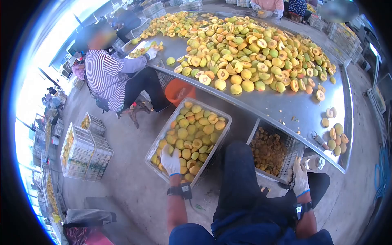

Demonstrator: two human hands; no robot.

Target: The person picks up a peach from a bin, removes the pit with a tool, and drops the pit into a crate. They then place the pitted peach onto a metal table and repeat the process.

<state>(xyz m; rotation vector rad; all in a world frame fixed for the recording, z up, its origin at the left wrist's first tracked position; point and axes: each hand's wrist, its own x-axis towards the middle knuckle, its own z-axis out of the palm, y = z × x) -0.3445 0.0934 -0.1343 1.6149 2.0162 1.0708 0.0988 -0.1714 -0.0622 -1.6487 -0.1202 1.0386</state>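
My left hand [170,161], in a white glove, rests on the fruit at the lower left of a white crate [222,143] filled with yellow-green halved fruit [181,133]. What its fingers hold, if anything, is hidden. My right hand [300,175], also gloved, is beside the right edge of a second crate [295,158] holding brown pits [268,150]. Its fingers point up near a metal cup [315,163], and its grip is unclear. A metal table [261,107] bears a large heap of halved fruit [249,49]. A small tool [319,140] lies near its front right corner.
A co-worker in a striped top [107,75] sits at the table's left side, a gloved hand on fruit. An orange bucket [179,90] stands under the table edge. Stacked crates [87,153] are on the floor at left. Another person [267,6] is across the table.
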